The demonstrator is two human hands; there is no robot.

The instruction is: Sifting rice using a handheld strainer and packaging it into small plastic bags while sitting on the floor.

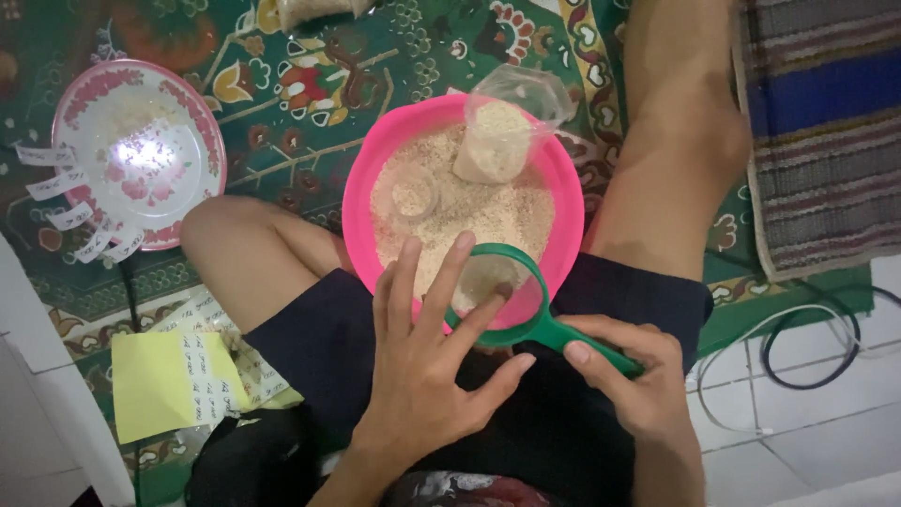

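My right hand [627, 380] is closed around the green handle of a magnifying glass [511, 296], whose long axis runs from my right palm up and leftward to the round lens, which hangs over the near rim of the pink bowl [361, 183]. My left hand [427, 361] is open, fingers spread and holding nothing; its fingertips [463, 242] reach up against the left edge of the lens frame, so the left hand is the nearer one to the grains. The bowl sits between my crossed legs, filled with pale sesame-like grains [488, 211]. At the bowl's far side stands a small clear bag of grains [497, 141], upright and open; left of that, a small clear cup [413, 195] lies sunk in the grains. Well left of the bowl is a pink-patterned plate [89, 94] with paper strips [58, 183] along its edge. Near my left knee lie yellow paper notes [160, 380]. All rests on a green patterned mat [300, 84] over white tiled floor [817, 441]; a cable [826, 376] lies right of the bowl
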